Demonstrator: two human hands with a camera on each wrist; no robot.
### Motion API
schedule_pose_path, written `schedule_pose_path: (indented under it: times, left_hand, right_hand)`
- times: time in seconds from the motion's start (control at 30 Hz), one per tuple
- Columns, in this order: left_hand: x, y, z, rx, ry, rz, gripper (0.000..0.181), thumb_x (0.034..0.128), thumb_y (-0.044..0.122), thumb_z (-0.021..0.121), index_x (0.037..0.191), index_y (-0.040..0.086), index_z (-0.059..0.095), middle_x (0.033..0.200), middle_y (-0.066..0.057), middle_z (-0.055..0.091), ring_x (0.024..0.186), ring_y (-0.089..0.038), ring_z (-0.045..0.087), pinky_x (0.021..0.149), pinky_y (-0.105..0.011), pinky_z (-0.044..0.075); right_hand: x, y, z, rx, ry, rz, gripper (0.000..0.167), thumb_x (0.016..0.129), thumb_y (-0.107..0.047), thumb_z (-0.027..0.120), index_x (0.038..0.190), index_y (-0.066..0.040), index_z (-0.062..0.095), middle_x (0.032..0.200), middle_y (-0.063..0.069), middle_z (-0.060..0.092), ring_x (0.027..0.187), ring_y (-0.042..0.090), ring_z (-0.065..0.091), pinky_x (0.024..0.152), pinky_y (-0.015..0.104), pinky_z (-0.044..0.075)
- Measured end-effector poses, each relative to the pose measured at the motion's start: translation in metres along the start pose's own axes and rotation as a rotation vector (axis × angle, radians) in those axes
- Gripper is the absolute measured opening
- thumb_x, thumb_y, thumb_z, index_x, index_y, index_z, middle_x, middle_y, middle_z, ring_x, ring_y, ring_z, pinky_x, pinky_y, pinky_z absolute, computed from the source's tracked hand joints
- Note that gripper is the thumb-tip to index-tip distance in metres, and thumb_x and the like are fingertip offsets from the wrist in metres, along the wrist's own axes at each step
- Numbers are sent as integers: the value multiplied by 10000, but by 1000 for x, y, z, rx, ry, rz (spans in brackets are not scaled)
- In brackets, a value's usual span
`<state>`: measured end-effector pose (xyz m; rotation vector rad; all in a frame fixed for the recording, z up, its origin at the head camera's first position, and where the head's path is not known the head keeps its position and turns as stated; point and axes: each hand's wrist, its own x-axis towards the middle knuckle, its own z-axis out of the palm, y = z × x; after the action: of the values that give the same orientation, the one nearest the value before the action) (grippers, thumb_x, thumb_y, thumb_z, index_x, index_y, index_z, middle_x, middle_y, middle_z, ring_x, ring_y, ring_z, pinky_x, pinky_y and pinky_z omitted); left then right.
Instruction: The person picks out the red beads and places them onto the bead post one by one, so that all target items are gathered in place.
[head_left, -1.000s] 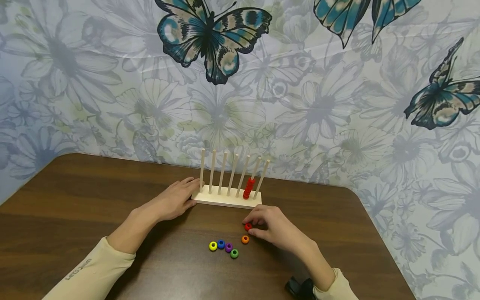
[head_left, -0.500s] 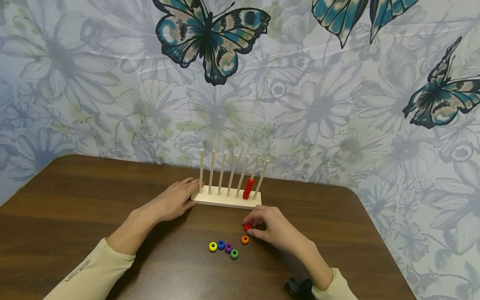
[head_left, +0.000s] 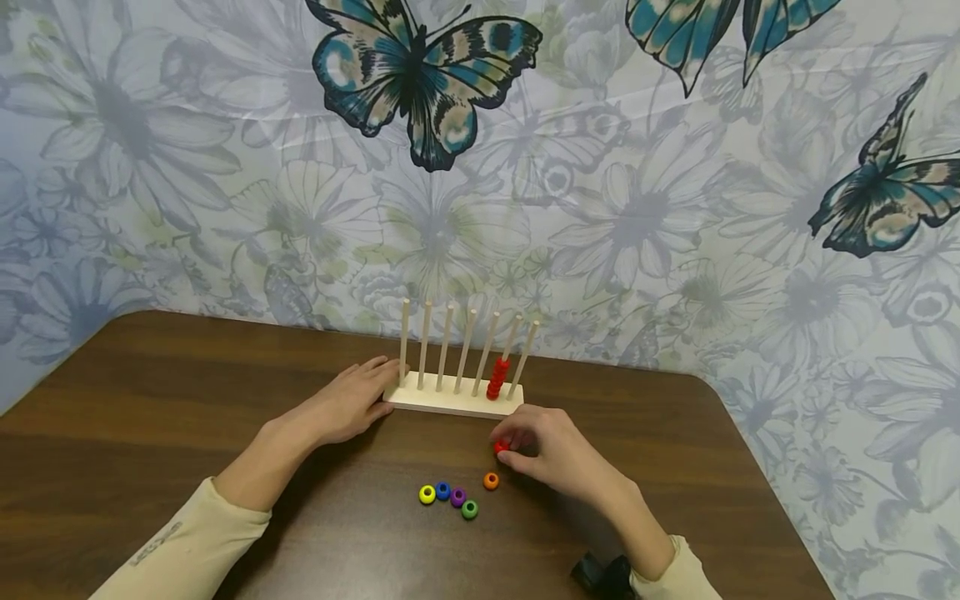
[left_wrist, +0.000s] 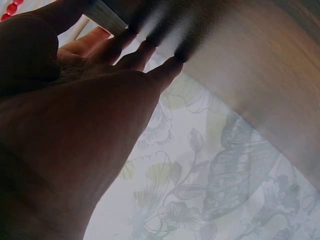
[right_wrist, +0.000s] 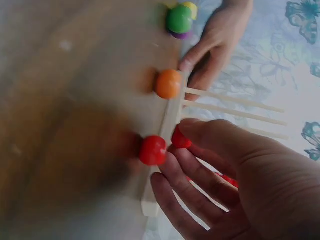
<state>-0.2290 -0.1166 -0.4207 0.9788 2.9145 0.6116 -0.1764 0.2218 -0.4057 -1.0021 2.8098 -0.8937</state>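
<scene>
A pale wooden peg stand (head_left: pixel 453 404) stands toward the table's back, with several upright pegs. A stack of red beads (head_left: pixel 497 379) sits on the second peg from the right. My left hand (head_left: pixel 348 402) holds the stand's left end, thumb in front and fingers behind. In the left wrist view those fingers (left_wrist: pixel 165 70) reach along the tabletop. My right hand (head_left: pixel 555 450), before the stand's right end, pinches a red bead (right_wrist: pixel 181 138) between thumb and fingers. Another red bead (right_wrist: pixel 152 150) lies on the table beside its fingertips in the right wrist view.
Nearer the front lie single orange (head_left: pixel 491 481), green (head_left: pixel 469 509), purple (head_left: pixel 458 497), blue (head_left: pixel 442 491) and yellow (head_left: pixel 427 494) beads. Behind the table (head_left: pixel 360 533) hangs a butterfly-patterned backdrop (head_left: pixel 637 208). A black object (head_left: pixel 600 575) is at the right wrist.
My right hand has shifted slightly right and toward the stand, with a red bead at its fingertips. My left hand stays on the stand, and the loose coloured beads have not moved.
</scene>
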Motion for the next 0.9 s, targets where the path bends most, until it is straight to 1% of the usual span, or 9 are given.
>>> schedule_pose_path:
  times: [0.1,0.2,0.33,0.43,0.57,0.7,0.8,0.9]
  left_hand:
    - [1,0,0,6,12,8,529,1028,80,667,1514,-37,497,1547,-292,507,1485,-526,398,1172,-721,350]
    - [1,0,0,9,10,7,526,1024,76,672,1508,-40,500,1538,-294,515,1482,-526,404,1172,-718,353]
    - [1,2,-1,6,6,5,537,1028,79,668,1520,-42,491,1548,-296,504,1485,-528,397,1177,-714,349]
    - [1,2,-1,7,8,8,538,1026,79,670,1520,-39,490,1553,-293,499,1484,-528,399,1177,-715,349]
    - [1,1,0,12,5,5,535,1023,77,674,1513,-39,492,1555,-287,500,1481,-528,403,1170,-724,351]
    - [1,0,1,17,6,1,538,1023,76,673,1516,-41,492,1557,-284,499,1482,-528,402,1166,-731,351]
    - [0,1,0,16,10,2,537,1020,71,677,1513,-41,496,1557,-285,499,1481,-529,403,1163,-736,350]
    - [-1,1,0,10,0,-4,539,1023,69,672,1518,-41,490,1564,-286,490,1487,-531,392,1168,-734,344]
  right_hand:
    - [0,-1,-8,9,23,6,135,931,-137,817,1059,-158,778,945,-85,696,815,14,665,757,300,616]
    - [-1,-1,-16,28,62,-13,135,928,-114,817,1056,-129,774,967,-51,703,835,35,687,771,318,637]
    - [-2,-2,-34,23,137,-34,166,908,-70,827,1064,-91,775,993,-26,716,855,72,717,751,324,650]
    - [-2,-5,-51,6,201,-15,198,890,-53,840,1067,-121,784,1001,-44,731,864,76,734,752,301,651]
    - [0,-11,-71,24,260,11,209,899,-52,835,1082,-140,788,1011,-51,754,876,86,755,778,286,653]
    - [6,-17,-89,61,316,8,215,921,-55,817,1114,-144,787,1049,-24,765,924,114,760,800,276,651]
    - [12,-23,-101,98,383,4,226,933,-60,806,1135,-160,790,1074,-10,752,969,129,744,819,267,648]
    - [18,-29,-109,122,462,-7,220,945,-74,796,1145,-166,795,1083,-1,746,986,135,725,825,242,640]
